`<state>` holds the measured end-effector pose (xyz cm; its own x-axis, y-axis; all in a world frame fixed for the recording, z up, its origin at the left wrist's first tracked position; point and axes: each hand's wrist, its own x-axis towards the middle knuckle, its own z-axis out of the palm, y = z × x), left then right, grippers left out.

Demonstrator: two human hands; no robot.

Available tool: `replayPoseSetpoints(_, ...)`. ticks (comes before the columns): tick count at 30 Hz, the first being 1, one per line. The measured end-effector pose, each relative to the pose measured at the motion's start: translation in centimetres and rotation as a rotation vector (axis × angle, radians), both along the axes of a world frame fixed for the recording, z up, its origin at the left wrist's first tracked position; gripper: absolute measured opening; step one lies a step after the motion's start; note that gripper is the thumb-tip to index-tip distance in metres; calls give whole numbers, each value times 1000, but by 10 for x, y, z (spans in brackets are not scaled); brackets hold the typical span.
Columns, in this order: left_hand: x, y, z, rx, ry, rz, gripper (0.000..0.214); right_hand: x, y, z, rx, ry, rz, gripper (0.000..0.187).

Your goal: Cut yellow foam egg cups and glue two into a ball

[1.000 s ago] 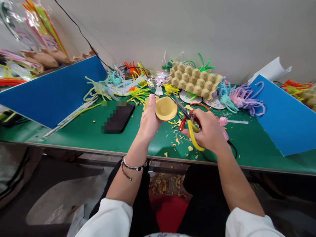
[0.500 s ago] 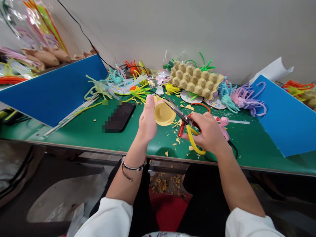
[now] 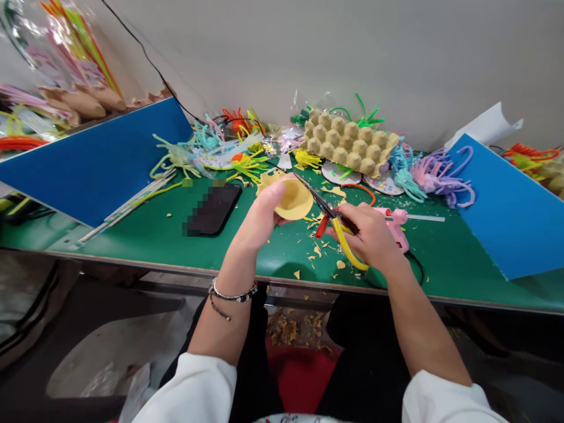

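A shallow round yellow cup [image 3: 296, 201] rests in my left hand [image 3: 264, 211], the thumb at its near left rim and fingers beneath it. In my right hand [image 3: 368, 232] is a pair of scissors [image 3: 346, 244] with yellow and red handles. Their blades point up and left, beside the cup's far right edge; whether they touch it I cannot tell. Yellow scraps [image 3: 317, 251] lie scattered on the green table [image 3: 247, 252] under and around both hands. Behind my left hand shows a ragged yellow piece [image 3: 265, 181].
Left of my hand lies a black phone [image 3: 215, 210]. A pink glue gun [image 3: 396, 226] sits behind my right hand. Farther back are an egg carton [image 3: 350, 141] and pipe-cleaner bundles [image 3: 443, 173]. Blue boards stand at left [image 3: 101, 155] and right [image 3: 515, 211].
My left hand has turned and tilted the yellow cup, its rim now facing more toward me. The scissors have turned slightly in my right hand, their blades staying near the cup.
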<state>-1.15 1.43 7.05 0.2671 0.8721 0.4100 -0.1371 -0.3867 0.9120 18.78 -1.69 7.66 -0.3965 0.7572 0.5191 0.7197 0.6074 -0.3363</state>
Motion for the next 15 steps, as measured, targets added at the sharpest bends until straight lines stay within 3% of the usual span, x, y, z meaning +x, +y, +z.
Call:
replayPoseSetpoints(8,3,0,7,167,-118,-151,30,-4,-1,-1,2,94,-115,39)
replayPoseSetpoints(15,-2,-7,8,266,107,-101,29,-3,-6,8,-7,4,-138,37)
